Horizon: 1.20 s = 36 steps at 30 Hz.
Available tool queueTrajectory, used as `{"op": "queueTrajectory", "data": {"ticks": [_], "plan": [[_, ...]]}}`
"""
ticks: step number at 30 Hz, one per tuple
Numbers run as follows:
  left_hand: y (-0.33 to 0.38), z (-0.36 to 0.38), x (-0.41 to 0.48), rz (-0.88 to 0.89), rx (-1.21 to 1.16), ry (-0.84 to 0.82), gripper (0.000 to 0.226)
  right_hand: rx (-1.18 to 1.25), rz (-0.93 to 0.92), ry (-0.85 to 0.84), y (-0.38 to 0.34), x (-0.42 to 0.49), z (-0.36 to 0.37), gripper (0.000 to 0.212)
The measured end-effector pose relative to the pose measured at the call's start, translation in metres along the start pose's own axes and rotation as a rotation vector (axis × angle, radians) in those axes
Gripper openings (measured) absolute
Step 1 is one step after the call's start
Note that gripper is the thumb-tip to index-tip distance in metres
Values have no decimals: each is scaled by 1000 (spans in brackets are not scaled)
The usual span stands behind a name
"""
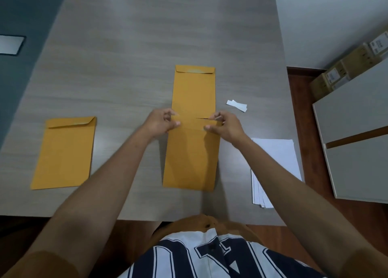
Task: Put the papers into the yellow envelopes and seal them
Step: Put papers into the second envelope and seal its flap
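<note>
The fingers (217, 116) of the left hand (161, 121) and right hand (225, 127) pinch the near envelope (191, 158) at its flap (201, 123). I think this is the sealing step; next, the flap must be pressed flat.

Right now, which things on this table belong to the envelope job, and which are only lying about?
For the job: near envelope, held at its top by the left hand and right hand; far envelope behind it; left envelope; stack of white papers.

Lying about: small white strip; cardboard boxes; grey cabinet.
</note>
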<state>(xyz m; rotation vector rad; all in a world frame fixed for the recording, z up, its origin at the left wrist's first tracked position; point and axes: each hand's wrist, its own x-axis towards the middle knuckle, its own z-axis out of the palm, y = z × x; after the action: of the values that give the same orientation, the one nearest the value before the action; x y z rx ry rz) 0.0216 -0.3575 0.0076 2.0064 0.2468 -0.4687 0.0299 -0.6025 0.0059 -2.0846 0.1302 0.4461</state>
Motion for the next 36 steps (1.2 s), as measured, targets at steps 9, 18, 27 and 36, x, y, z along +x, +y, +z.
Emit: {"op": "queueTrajectory", "data": {"ticks": [9,18,27,36], "plan": [[47,-25,106,-8,-72,272,25,-30,24,175,-58,111,-22,25],[49,-37,217,-37,36,396,21,-166,-53,226,-71,217,-15,26],[38,-25,248,-4,175,409,23,-275,-93,257,-45,252,5,22],[44,0,215,390,748,290,34,-753,-527,271,-36,230,24,24]]}}
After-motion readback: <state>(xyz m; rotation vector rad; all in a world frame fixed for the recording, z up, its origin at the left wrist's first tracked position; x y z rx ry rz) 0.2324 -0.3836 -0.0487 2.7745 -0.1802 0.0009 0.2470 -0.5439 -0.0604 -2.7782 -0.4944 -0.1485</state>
